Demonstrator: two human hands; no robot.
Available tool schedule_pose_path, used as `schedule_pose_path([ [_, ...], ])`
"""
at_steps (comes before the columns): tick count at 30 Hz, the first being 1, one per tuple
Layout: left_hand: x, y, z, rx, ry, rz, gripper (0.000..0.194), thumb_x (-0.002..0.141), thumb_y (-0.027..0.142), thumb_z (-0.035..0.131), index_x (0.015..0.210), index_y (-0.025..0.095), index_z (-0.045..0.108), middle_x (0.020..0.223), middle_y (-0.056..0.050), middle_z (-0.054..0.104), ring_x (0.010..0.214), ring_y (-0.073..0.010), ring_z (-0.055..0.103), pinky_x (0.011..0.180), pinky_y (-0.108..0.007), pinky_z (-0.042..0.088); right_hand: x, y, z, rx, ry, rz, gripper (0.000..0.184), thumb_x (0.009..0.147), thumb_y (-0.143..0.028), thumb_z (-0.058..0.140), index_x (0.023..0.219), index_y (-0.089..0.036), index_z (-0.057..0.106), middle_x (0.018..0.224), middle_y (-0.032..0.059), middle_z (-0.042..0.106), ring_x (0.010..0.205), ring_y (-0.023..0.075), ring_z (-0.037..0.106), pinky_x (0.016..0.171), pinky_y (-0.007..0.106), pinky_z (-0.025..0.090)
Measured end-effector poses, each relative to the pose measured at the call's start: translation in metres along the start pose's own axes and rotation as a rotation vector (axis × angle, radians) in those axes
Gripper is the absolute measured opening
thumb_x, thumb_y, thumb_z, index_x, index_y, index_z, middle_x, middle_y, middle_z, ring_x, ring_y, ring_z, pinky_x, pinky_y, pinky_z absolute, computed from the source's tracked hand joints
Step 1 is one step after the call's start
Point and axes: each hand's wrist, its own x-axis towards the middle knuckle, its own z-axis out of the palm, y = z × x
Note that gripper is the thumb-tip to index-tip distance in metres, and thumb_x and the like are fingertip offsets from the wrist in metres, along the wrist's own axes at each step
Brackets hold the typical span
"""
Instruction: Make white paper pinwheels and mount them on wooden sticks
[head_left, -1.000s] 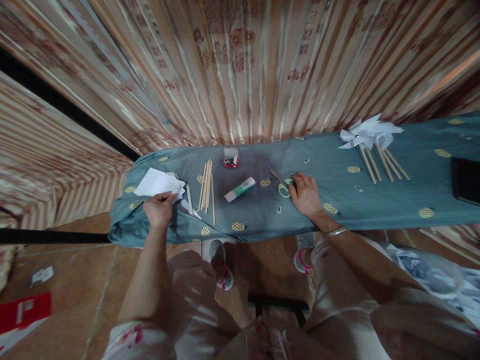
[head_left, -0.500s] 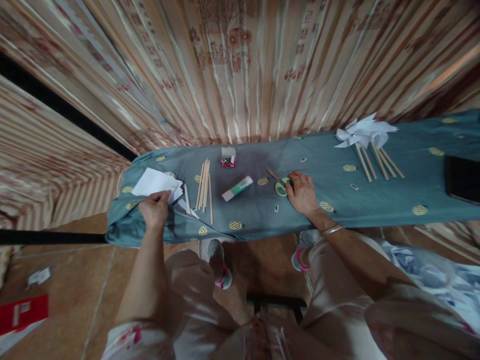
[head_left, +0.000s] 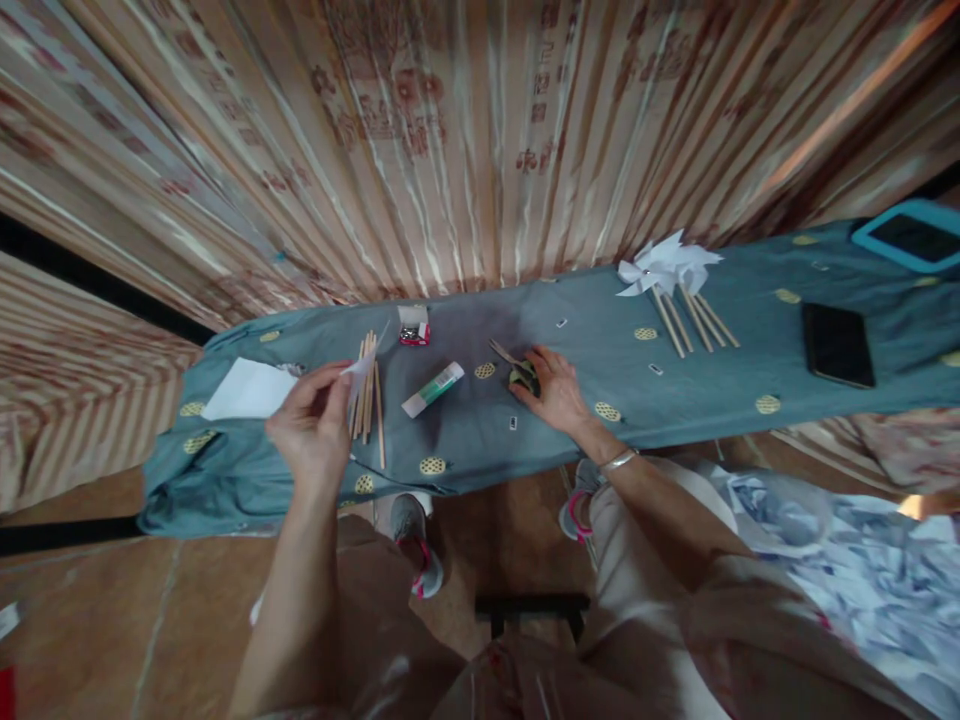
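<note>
The left hand (head_left: 311, 425) is raised over the near side of the cloth (head_left: 465, 450), its thumb and fingertips pinching the edge of a small white paper (head_left: 363, 372). The paper sticks up and to the right from the fingertips, in front of the sticks (head_left: 367, 400) as the camera sees them. Behind this hand, at the left end of the cloth, lies a larger white sheet (head_left: 244, 390), partly hidden by the fingers.

The right hand (head_left: 556, 393) is at the scissors (head_left: 512, 362), its thumb on the near side and its fingers on the far side, closed about the pale green handles. The blades point left and away from the person; whether the scissors are lifted off the cloth, I cannot tell. A bracelet (head_left: 619, 459) (silver-coloured) circles the right wrist.

Between the 2 hands lies the glue (head_left: 433, 390), a white and green tube set at a slant, with the sticks just to its left. Beyond it stands a small red and white box (head_left: 414, 328), its lid up and shiny bits inside.

Right of the scissors, well apart from them, white pinwheels (head_left: 671, 270) overlap one another (too closely to count), with 4 sticks reaching toward the person. Further right are a black phone (head_left: 838, 345) and, behind it, a blue-rimmed tablet (head_left: 919, 238). A striped, patterned curtain (head_left: 450, 180) hangs behind the cloth.
</note>
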Motion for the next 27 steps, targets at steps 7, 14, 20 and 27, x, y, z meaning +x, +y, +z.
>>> schedule_pose_path([
  [7,-0.050,0.016,0.081,-0.508,-0.328,-0.607,0.042,0.049,0.046,0.084,0.075,0.018,0.068,0.067,0.000,0.069,0.058,-0.0148,0.062,0.058,-0.030,0.053,0.014,0.004,-0.007,-0.013,-0.064,0.015,0.040,0.093,-0.038,0.052,0.123,-0.012,0.062,0.136,0.0200,0.057,0.119,0.0347,0.053,0.098,0.048,0.045],
  [14,-0.064,0.002,0.107,-0.507,-0.482,-0.782,0.043,0.048,0.047,0.085,0.074,0.019,0.065,0.063,0.002,0.063,0.058,-0.0132,0.059,0.061,-0.030,0.052,0.027,0.022,-0.016,-0.015,-0.017,0.143,0.043,0.091,-0.038,0.056,0.124,-0.012,0.061,0.136,0.0219,0.056,0.118,0.0378,0.053,0.098,0.055,0.045],
  [20,-0.066,-0.011,0.123,-0.469,-0.489,-0.770,0.038,0.049,0.044,0.082,0.072,0.019,0.065,0.065,0.001,0.063,0.057,-0.0126,0.055,0.057,-0.027,0.047,0.020,0.012,-0.024,0.142,-0.008,0.029,0.046,0.091,-0.023,0.051,0.136,-0.014,0.051,0.141,0.0177,0.053,0.133,0.0317,0.047,0.113,0.051,0.040],
  [27,-0.060,-0.019,0.135,-0.300,-0.460,-0.528,0.014,0.067,0.030,0.071,0.074,0.018,0.072,0.071,-0.001,0.069,0.068,-0.0159,0.061,0.066,-0.027,0.046,-0.011,-0.001,-0.046,0.234,-0.215,-0.132,0.069,0.090,-0.021,0.049,0.154,-0.022,0.024,0.161,0.0143,0.027,0.150,0.0308,0.027,0.118,0.053,0.033],
])
